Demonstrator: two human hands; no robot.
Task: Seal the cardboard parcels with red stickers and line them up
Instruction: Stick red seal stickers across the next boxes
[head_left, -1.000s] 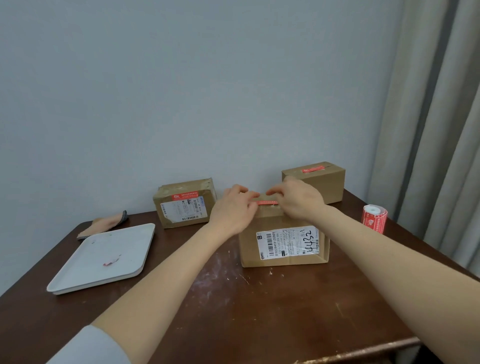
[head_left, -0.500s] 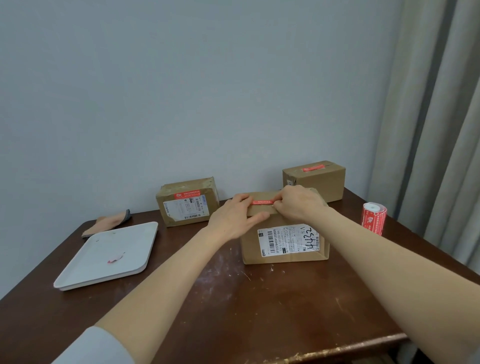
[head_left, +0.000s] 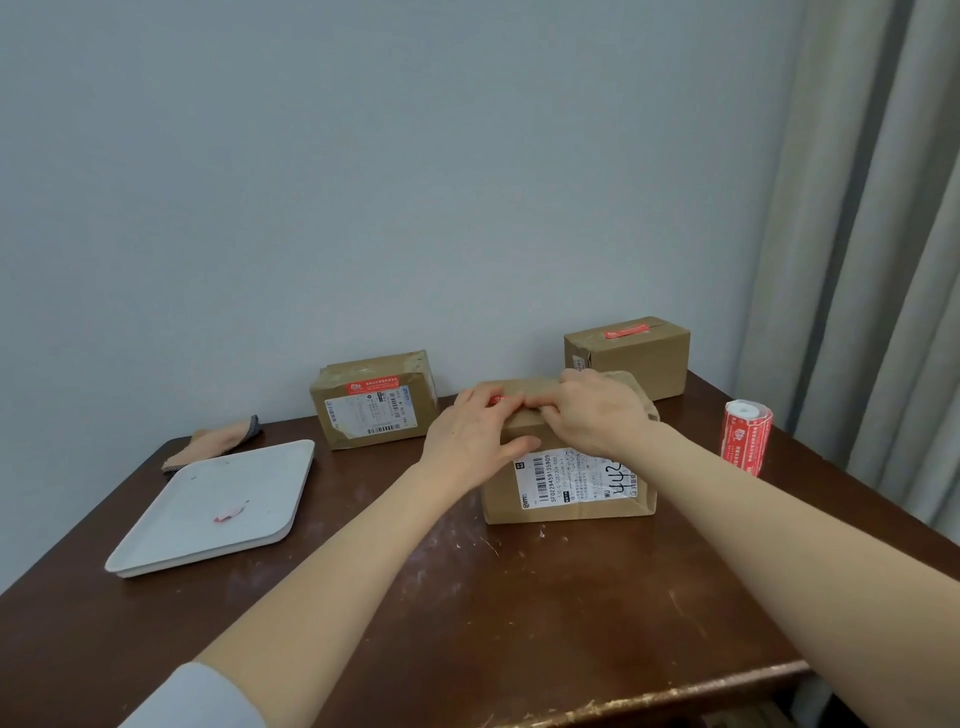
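Note:
A cardboard parcel (head_left: 501, 501) with a white shipping label stands in the middle of the table. A red sticker (head_left: 496, 399) lies along its top edge, mostly hidden under my fingers. My left hand (head_left: 475, 439) rests on the parcel's left top corner, fingers on the sticker and thumb across the front face. My right hand (head_left: 597, 410) presses down on the top beside it, fingertips touching the left hand's. A second parcel (head_left: 374, 400) with a red sticker stands at the back left. A third parcel (head_left: 639, 358) with a red sticker stands at the back right.
A roll of red stickers (head_left: 745, 434) stands upright near the table's right edge. A white tray (head_left: 218, 509) holding a small pink scrap lies at the left, with a tan cloth piece (head_left: 218, 441) behind it. The dark table (head_left: 519, 623) meets the wall; a curtain (head_left: 883, 260) hangs at right.
My hands have moved together on top of the middle parcel and now cover most of the red sticker, which was stretched between them before. The parcels have stayed put.

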